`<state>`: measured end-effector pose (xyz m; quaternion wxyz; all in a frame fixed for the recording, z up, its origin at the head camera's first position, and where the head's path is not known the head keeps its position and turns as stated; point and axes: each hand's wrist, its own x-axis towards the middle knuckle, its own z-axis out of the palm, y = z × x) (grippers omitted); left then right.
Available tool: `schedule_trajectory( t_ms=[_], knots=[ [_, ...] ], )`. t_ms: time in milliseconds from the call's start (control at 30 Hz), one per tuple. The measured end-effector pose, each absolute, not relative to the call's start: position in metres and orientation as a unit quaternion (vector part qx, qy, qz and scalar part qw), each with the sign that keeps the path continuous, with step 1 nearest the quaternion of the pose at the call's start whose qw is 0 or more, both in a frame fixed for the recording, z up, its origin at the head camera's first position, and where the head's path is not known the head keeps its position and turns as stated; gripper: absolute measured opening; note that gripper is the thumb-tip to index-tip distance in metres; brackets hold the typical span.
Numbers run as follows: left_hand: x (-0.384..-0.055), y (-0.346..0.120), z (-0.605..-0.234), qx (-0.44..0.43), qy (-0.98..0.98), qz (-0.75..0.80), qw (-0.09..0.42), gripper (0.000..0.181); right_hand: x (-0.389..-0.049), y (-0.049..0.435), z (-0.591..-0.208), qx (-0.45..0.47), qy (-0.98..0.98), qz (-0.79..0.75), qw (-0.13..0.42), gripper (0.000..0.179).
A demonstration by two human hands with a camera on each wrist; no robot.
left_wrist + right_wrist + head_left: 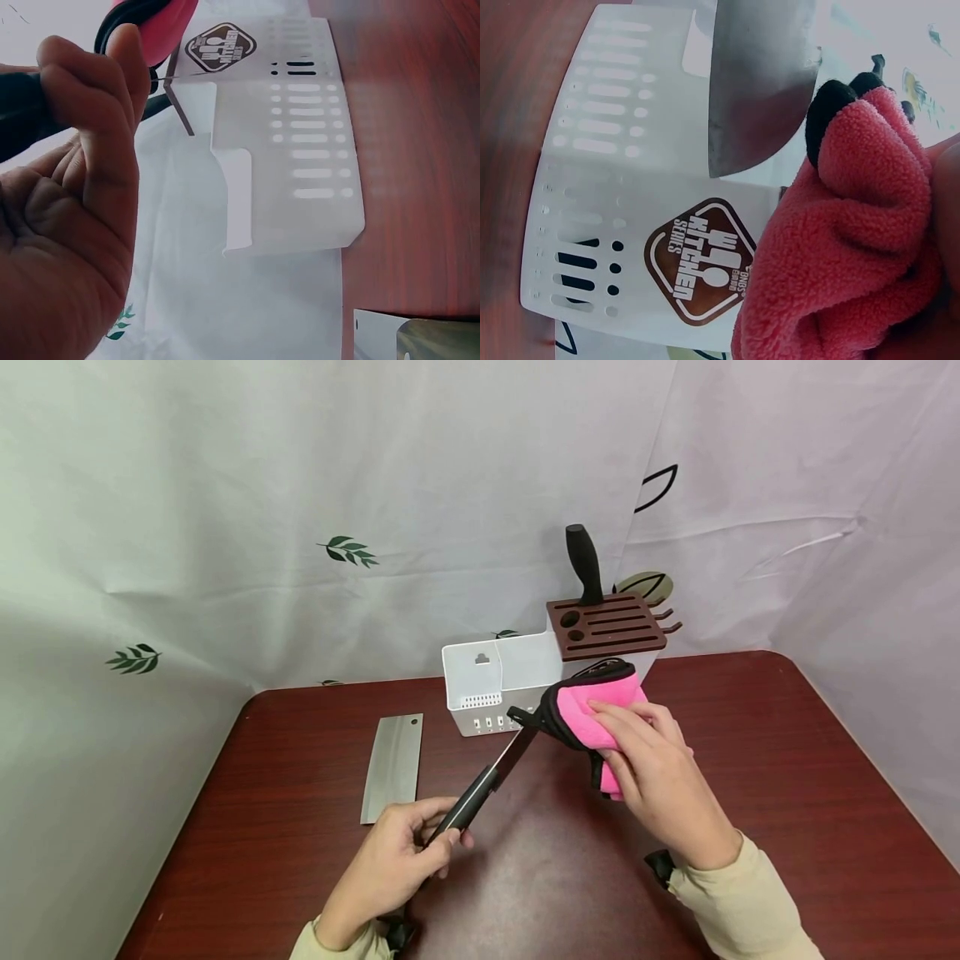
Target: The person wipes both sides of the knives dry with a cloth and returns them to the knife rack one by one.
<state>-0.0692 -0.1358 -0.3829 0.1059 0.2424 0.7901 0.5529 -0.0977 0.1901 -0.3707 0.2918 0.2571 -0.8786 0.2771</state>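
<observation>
My left hand (397, 856) grips the black handle of a kitchen knife (472, 799), its blade slanting up and away to the right. A pink cloth (592, 714) with black edging is bunched in my right hand (663, 777), its fingers pressing into the fabric. In the head view the cloth overlaps the far part of the blade. From the right wrist, the broad blade (761, 82) appears beside the cloth (855, 225); I cannot tell whether they touch. A cleaver (393, 768) lies flat left of the knife, its handle end hidden behind my left hand.
At the back of the red-brown table (300, 752) stands a white knife rack (532, 660) with a brown slotted top (611, 627). Another black knife handle (583, 564) rises from it. Hooks stick out on its right side. A pale curtain (225, 527) hangs behind.
</observation>
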Motion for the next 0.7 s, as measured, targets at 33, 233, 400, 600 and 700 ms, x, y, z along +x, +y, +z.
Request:
schedule_trajectory(
  t_ms=[33, 233, 400, 600, 700],
  knots=[
    [-0.0692, -0.1353, -0.3829, 0.242, 0.787, 0.557, 0.109, 0.028, -0.0976, 0.1896, -0.3706, 0.258, -0.878, 0.278, 0.291, 0.055],
    [-0.0688, -0.1316, -0.3826, 0.208, 0.791, 0.563, 0.117, 0.027, -0.0972, 0.1879, -0.3697, 0.261, -0.875, 0.281, 0.296, 0.056],
    [-0.0692, -0.1314, -0.3838, 0.204, 0.795, 0.559, 0.117, 0.020, -0.0973, 0.1866, -0.3699, 0.267, -0.871, 0.284, 0.299, 0.054],
    [-0.0700, -0.1318, -0.3857, 0.230, 0.788, 0.561, 0.110, 0.008, -0.0976, 0.1845, -0.3724, 0.294, -0.861, 0.287, 0.299, 0.037],
    [-0.0706, -0.1313, -0.3857, 0.237, 0.787, 0.559, 0.107, 0.008, -0.0978, 0.1801, -0.3729, 0.311, -0.848, 0.289, 0.317, 0.040]
  ],
)
